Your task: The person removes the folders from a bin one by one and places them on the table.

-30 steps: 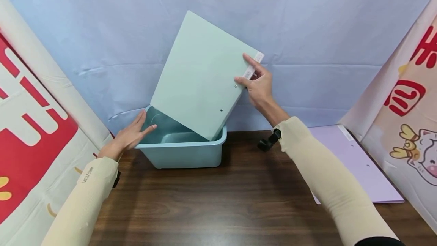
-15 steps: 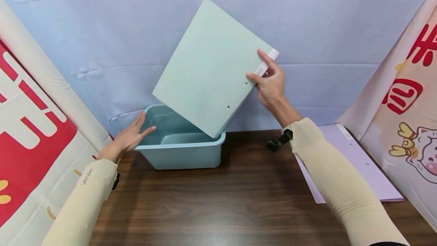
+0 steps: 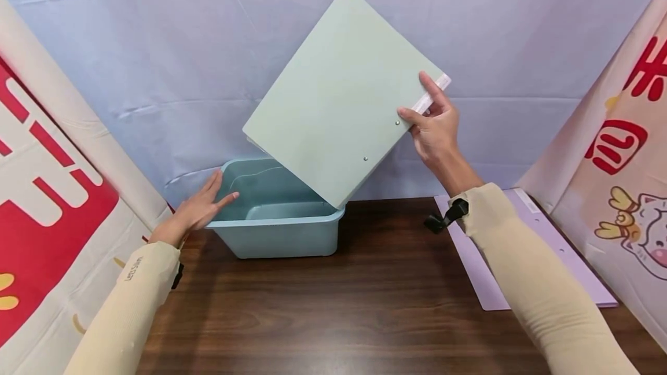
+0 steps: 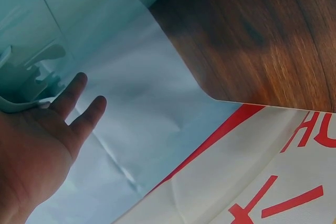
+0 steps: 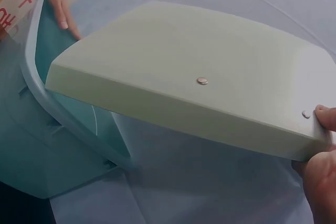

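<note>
A pale green file folder (image 3: 341, 97) with two metal rivets is tilted in the air over the right end of a blue plastic basin (image 3: 276, 239). My right hand (image 3: 435, 129) grips the folder by its spine, near a white label strip. In the right wrist view the folder's spine (image 5: 173, 108) faces the camera, its lower corner by the basin's rim; whether they touch I cannot tell. My left hand (image 3: 200, 204) rests on the basin's left rim, fingers extended. In the left wrist view only part of that hand (image 4: 42, 150) shows, beside the rim.
On the right of the dark wooden table (image 3: 333, 317) lies a lilac folder (image 3: 552, 247), partly covered by my right sleeve. A pale blue cloth (image 3: 156, 45) hangs behind the basin. Printed cloths stand at the left (image 3: 47, 201) and right sides.
My right hand has moved right and raised the green folder, tilting it further, so its lower left part has come up out of the basin. The left hand stays at the rim.
</note>
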Demonstrator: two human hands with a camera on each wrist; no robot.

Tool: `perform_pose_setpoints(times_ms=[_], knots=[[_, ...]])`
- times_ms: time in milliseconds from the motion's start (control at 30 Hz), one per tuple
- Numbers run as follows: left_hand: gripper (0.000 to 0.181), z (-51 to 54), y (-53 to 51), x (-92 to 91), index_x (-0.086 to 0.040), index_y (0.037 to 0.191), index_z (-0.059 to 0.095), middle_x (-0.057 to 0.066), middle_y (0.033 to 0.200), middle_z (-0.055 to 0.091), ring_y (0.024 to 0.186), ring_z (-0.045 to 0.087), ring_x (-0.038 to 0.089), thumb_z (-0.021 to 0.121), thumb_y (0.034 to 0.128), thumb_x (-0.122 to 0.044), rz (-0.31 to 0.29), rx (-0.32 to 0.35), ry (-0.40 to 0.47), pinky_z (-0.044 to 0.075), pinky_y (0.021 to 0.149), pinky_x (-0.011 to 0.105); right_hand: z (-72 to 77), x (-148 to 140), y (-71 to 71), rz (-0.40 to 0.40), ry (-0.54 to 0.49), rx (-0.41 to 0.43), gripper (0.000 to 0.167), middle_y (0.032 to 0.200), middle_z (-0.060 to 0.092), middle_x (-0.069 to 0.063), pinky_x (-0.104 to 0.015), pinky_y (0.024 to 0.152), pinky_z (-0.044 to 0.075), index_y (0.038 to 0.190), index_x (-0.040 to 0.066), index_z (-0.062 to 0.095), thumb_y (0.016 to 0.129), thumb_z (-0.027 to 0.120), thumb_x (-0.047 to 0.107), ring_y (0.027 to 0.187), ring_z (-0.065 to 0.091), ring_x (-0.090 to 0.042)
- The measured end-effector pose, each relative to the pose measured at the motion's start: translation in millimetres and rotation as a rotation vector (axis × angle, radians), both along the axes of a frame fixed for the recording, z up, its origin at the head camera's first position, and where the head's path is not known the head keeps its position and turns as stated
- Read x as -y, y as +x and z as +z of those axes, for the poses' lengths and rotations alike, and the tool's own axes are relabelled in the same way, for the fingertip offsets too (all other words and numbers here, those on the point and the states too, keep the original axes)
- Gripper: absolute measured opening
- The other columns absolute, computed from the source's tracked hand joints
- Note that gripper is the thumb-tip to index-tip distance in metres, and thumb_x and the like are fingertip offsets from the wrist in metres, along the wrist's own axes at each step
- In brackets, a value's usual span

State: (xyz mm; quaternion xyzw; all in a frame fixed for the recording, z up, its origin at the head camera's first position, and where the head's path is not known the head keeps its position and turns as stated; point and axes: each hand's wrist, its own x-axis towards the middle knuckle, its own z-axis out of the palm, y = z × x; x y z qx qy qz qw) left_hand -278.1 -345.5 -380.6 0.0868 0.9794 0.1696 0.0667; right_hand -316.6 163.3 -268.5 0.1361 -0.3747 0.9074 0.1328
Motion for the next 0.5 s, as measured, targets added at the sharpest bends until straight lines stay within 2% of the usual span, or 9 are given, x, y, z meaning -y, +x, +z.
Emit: perform_pose_setpoints(times_ms=[500], knots=[[0.1,-1.4,-0.9,0.3,-0.013,0.169,-0.014,0.012,0.177,-0.017,0.16,0.004,0.051,0.029,0.1049,-0.076,-0.005,-0.003,-0.009,0.01,0.117,0.082,1.5,-30,13.6,0.0,0.016,-0.012,0.085,0.146,0.052,-0.02,-0.036,0.086,0.064,0.149,0.009,0.063,0.078,0.065,-0.038,0.135,0.055,-0.031]])
